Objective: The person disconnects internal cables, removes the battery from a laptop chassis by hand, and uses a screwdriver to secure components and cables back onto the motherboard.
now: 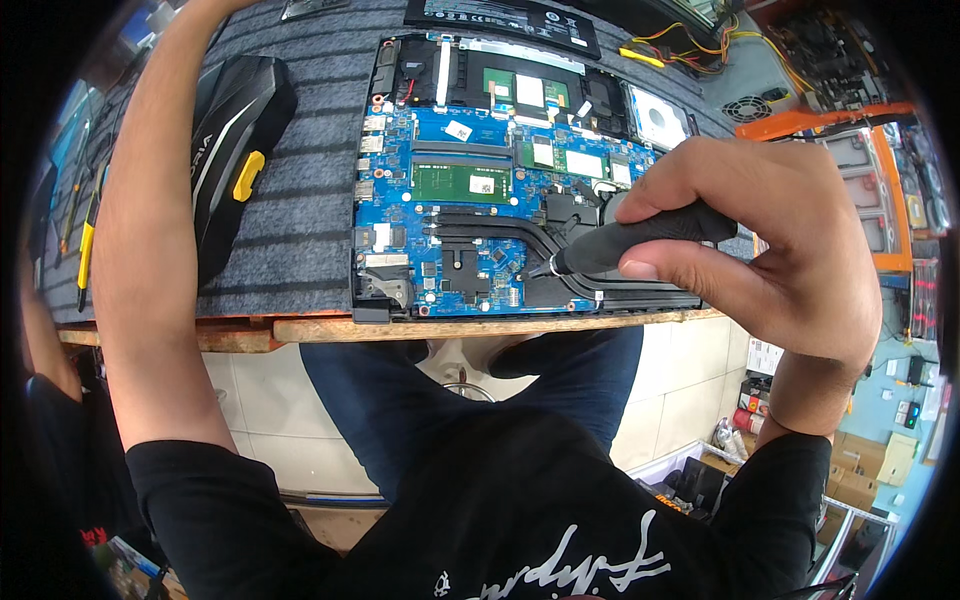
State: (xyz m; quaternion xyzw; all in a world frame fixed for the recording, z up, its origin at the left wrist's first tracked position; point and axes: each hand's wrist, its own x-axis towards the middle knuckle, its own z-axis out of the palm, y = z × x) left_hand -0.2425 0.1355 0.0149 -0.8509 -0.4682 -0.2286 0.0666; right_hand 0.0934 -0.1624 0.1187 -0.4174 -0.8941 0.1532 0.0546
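Observation:
My right hand (770,230) is closed around the thick dark handle of a screwdriver (630,243), held at a slant between thumb and fingers. Its tip reaches down to the black heatsink plate (545,292) near the front edge of an opened laptop (400,205); whether it touches a screw is too small to tell. The laptop's blue motherboard (390,215) lies bare, with a green memory module (440,183) and dark heat pipes (490,230). My left forearm (150,220) stretches to the top edge, where my left hand (232,4) is cut off, its fingers out of sight.
A black case (240,130) with a yellow clasp (248,176) stands left of the laptop. Behind the laptop lies a removed battery (510,22). Coloured cables (690,45) and a metal power supply (755,85) sit at back right. The wooden table edge (500,328) runs before my lap.

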